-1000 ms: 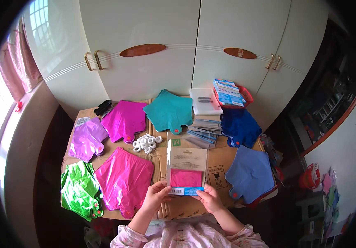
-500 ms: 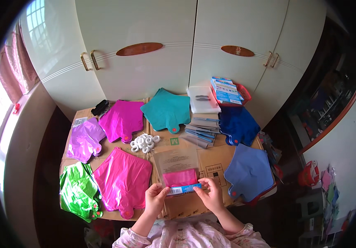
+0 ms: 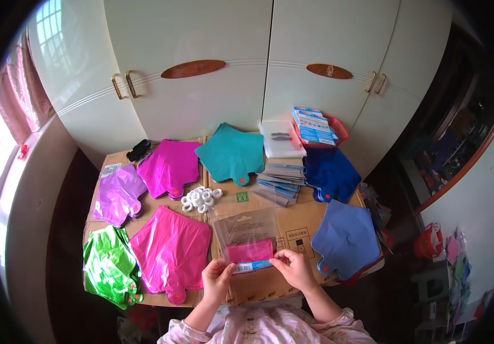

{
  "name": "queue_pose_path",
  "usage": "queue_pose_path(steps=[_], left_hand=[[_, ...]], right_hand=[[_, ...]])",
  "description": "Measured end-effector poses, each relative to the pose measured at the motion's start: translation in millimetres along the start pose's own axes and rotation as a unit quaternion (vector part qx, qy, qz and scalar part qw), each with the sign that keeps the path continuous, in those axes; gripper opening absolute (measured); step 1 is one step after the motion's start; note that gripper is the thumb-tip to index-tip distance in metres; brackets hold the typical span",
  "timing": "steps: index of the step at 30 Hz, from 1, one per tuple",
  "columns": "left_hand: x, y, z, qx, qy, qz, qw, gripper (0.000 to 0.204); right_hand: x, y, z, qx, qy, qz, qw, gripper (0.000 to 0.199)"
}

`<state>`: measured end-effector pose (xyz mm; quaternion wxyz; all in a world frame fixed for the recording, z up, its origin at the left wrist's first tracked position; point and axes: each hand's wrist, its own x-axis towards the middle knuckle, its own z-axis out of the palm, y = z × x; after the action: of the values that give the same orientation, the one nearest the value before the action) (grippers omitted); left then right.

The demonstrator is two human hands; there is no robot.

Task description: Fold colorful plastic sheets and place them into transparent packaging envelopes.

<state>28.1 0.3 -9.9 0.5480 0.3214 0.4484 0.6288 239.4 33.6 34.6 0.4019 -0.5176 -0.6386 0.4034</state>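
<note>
A clear plastic bag (image 3: 247,225) with a hang hole lies toward me at the table's near edge. Inside it shows a folded pink foil piece (image 3: 250,251), and along its near edge runs a blue card strip (image 3: 261,265) with a barcode label. My left hand (image 3: 217,280) pinches the near left corner of the bag between thumb and fingers. At the near right corner, my right hand (image 3: 294,269) grips the bag the same way. Whether the strip is inside the bag I cannot tell.
Cardboard (image 3: 247,292) covers the table. Around the bag lie star-shaped foil balloons, among them pink (image 3: 172,246), green (image 3: 109,264), teal (image 3: 231,150) and blue (image 3: 347,238). White ribbon rolls (image 3: 201,198), a fanned card stack (image 3: 281,180) and a red basket (image 3: 339,129) stand farther back.
My right fingers have come down from the strip's upper edge to the bag's corner. The clear part of the bag has tilted up slightly, and less of the blue strip shows.
</note>
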Motion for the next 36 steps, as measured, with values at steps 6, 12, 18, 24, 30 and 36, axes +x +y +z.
queue_pose_path(steps=[6,12,18,24,30,36], left_hand=[[-1,9,7,0.001,0.005,-0.010,1.000,0.011],[-5,6,8,0.033,-0.009,0.027,0.999,0.012],[-5,1,5,0.030,-0.018,0.026,0.999,0.012],[-2,4,5,-0.032,-0.018,-0.021,0.999,0.007],[0,13,8,-0.074,-0.002,-0.061,0.995,0.005],[-2,11,8,0.019,-0.013,-0.055,0.998,0.004]], right_hand=[[-1,5,1,0.114,-0.021,0.038,0.993,0.016],[-1,8,1,0.046,-0.020,0.028,0.998,0.016],[-1,-10,0,0.101,0.004,0.037,0.994,0.016],[-2,-15,-5,-0.023,0.022,-0.045,0.998,0.019],[1,-8,4,0.324,-0.060,0.120,0.936,0.026],[0,21,12,0.182,-0.004,0.047,0.982,0.034]])
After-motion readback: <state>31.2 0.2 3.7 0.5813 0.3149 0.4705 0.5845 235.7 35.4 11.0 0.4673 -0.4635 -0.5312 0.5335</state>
